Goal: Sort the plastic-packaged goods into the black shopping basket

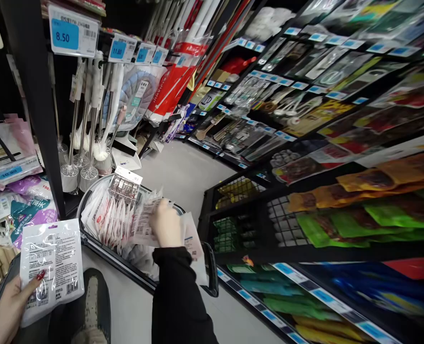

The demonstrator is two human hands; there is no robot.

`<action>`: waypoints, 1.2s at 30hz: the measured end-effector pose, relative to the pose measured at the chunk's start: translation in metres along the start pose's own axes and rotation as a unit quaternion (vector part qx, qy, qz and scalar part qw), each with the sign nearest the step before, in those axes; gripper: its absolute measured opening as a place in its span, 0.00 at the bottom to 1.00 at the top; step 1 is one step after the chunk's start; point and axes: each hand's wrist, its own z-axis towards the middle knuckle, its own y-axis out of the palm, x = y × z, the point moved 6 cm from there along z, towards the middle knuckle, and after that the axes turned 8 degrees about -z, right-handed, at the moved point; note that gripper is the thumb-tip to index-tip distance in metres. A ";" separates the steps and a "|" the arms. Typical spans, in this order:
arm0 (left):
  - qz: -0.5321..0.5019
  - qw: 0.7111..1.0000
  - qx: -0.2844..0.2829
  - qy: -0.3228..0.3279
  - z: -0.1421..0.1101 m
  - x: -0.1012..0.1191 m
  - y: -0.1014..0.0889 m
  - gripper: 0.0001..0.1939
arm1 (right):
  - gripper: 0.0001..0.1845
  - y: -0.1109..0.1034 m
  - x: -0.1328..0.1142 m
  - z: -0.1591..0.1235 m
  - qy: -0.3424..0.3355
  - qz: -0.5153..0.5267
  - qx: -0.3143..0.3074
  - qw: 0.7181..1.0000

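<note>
My left hand (pixel 13 301) is closed on a white flat packet (pixel 52 267) at the lower left, thumb across its printed face. The packet shows small print and a barcode. My right hand (pixel 167 224), blurred by motion, reaches from a black sleeve into a dark-rimmed shopping basket (pixel 116 265). White packets (pixel 114 220) stand packed upright in rows there, and the hand is against some at the right end. Whether it grips one is not clear, since its fingers are smeared and partly hidden. A brown-windowed pack (pixel 125 185) lies at the basket's far end.
Toilet brushes (pixel 90 143) and a dustpan (pixel 127 155) stand on the left, beside a black shelf post (pixel 41 95). Shelves of hanging utensils (pixel 247 95) and bagged goods (pixel 369 215) line the right. A grey floor (pixel 172 167) runs between. My shoe (pixel 97 296) is near the basket.
</note>
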 end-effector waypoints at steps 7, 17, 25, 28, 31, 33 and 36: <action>0.398 0.841 -0.331 0.161 -0.016 0.042 0.092 0.34 | 0.12 -0.014 0.047 0.001 0.055 0.012 0.038 0.998; 0.752 0.430 -0.428 0.258 0.009 0.003 0.293 0.39 | 0.15 0.033 0.022 -0.001 0.032 0.082 0.009 0.996; 0.746 0.409 -0.445 0.278 0.025 -0.007 0.303 0.25 | 0.19 0.060 -0.014 0.000 -0.042 0.089 -0.051 0.994; 0.746 0.409 -0.449 0.273 0.028 -0.007 0.298 0.23 | 0.19 0.070 -0.030 0.006 -0.063 0.077 -0.080 0.992; 0.745 0.419 -0.440 0.277 0.026 -0.006 0.290 0.29 | 0.20 0.080 -0.039 0.014 -0.072 0.061 -0.107 0.990; 0.740 0.427 -0.433 0.287 0.023 -0.003 0.283 0.30 | 0.19 0.085 -0.041 0.017 -0.073 0.053 -0.121 0.988; 0.740 0.428 -0.430 0.290 0.022 0.000 0.276 0.29 | 0.21 0.089 -0.042 0.012 -0.073 0.048 -0.134 0.987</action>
